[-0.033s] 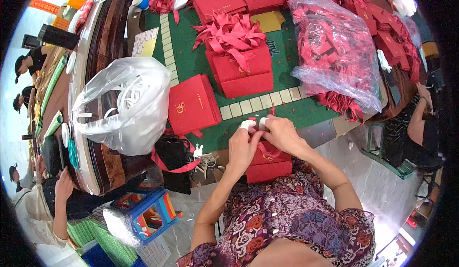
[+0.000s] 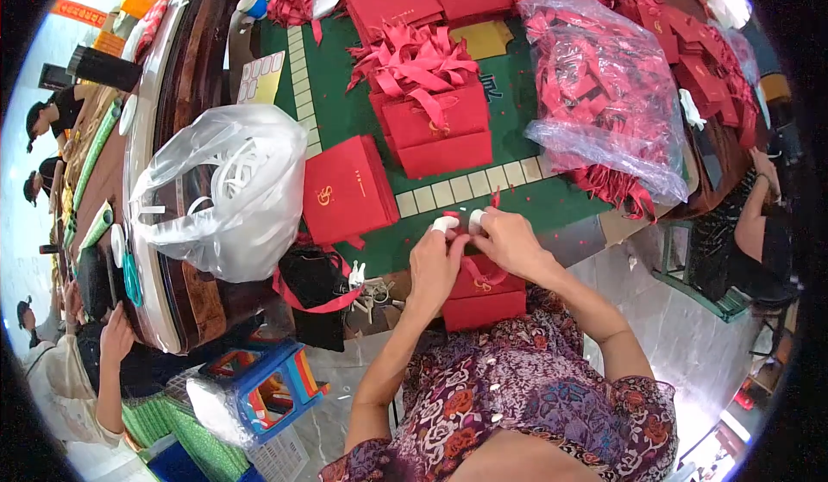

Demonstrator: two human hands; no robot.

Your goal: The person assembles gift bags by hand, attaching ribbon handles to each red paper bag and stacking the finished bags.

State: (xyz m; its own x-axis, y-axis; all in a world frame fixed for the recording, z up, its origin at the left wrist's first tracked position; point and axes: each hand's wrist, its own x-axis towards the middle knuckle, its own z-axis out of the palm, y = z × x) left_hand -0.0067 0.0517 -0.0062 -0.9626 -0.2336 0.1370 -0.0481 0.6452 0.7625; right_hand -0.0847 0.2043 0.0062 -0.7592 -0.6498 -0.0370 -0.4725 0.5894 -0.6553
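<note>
A red paper gift bag (image 2: 485, 305) with a gold emblem rests between my lap and the table edge. Its red ribbon (image 2: 494, 197) runs up into my fingers, and one end pokes out beyond my right hand. My left hand (image 2: 434, 262) pinches the ribbon with thumb and fingers. My right hand (image 2: 515, 245) is closed on the same ribbon, close beside the left. White coverings wrap a fingertip or two on each hand. The knot or loop between the fingers is mostly hidden. Just beyond lies a flat stack of red bags (image 2: 349, 190).
Standing red bags with ribbons (image 2: 435, 124) occupy the green mat (image 2: 345, 107). Right of them sits a clear plastic sack of red ribbons (image 2: 599, 94). At left are a plastic bag of white cords (image 2: 233, 189), a black pouch (image 2: 315, 279) and keys (image 2: 373, 297). Other people sit on both sides.
</note>
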